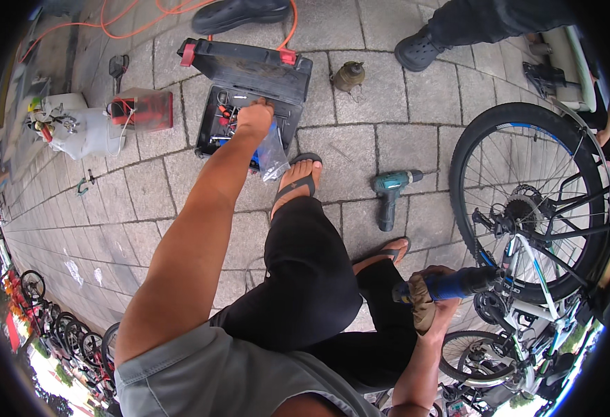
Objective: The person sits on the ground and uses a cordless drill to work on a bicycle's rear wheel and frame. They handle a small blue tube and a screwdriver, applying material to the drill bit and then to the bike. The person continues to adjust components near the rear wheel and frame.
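Toolbox (251,68) open, left hand (255,117) inside, right hand (445,311) holding blue tool (459,283)

Outdoor bike-repair spot, paving (350,161), open toolbox (249,71), bicycle (536,267), parked bikes (75,335)

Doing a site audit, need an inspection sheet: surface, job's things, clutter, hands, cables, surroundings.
Surface: grey paving stones, jointed.
Job's things: black toolbox, lid open, mixed tools inside; blue tool.
Clutter: teal drill lying on the paving; clear plastic bag at the toolbox's near edge.
Hands: left hand in the toolbox, grip unclear; right hand around the blue tool, brown cloth-like material beside the fingers.
Cables: orange cable, looped beyond the toolbox.
Surroundings: bicycle to the right; another person's dark shoe ahead.
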The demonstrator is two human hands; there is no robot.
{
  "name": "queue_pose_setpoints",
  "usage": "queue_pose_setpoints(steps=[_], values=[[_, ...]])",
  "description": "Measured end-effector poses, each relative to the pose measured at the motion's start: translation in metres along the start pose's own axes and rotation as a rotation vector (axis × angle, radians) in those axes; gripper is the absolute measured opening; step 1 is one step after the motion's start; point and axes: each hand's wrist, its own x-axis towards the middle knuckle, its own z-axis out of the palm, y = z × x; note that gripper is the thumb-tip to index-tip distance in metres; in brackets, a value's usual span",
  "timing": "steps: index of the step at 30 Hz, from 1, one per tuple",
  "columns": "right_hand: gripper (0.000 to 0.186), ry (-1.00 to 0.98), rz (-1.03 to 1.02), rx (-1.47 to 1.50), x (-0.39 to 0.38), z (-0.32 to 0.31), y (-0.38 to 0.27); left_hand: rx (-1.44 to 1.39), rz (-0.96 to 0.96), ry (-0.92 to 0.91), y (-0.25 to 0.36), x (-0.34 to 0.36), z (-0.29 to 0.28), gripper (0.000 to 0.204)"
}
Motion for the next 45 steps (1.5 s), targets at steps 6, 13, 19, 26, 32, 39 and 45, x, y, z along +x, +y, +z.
queue_pose_setpoints(steps=[6,13,19,26,32,39,45], values=[[0.027,0.031,0.047,0.033,-0.004,-0.003,0.005,0.016,0.084,-0.01,-0.007,-0.001,0.005,0.028],[0.021,0.025,0.053,0.065,-0.008,0.011,-0.011,-0.258,0.063,0.302,-0.004,-0.041,-0.027,0.02],[0.03,-0.04,0.019,0.152,-0.036,0.022,-0.058,-1.19,0.052,0.203,0.046,-0.131,-0.123,0.022],[0.031,-0.048,-0.372,-0.098,-0.109,0.002,-0.055,-1.642,0.362,0.219,0.104,-0.257,-0.258,0.02],[0.04,-0.188,-0.551,-0.333,-0.152,-0.019,-0.016,-1.752,0.699,0.158,0.141,-0.356,-0.323,0.023],[0.044,-0.247,-0.616,-0.36,-0.16,-0.03,-0.008,-1.839,0.931,0.111,0.174,-0.437,-0.338,0.016],[0.052,-0.343,-0.847,-0.397,-0.149,-0.041,0.005,-1.886,0.835,-0.009,0.176,-0.461,-0.331,0.021]])
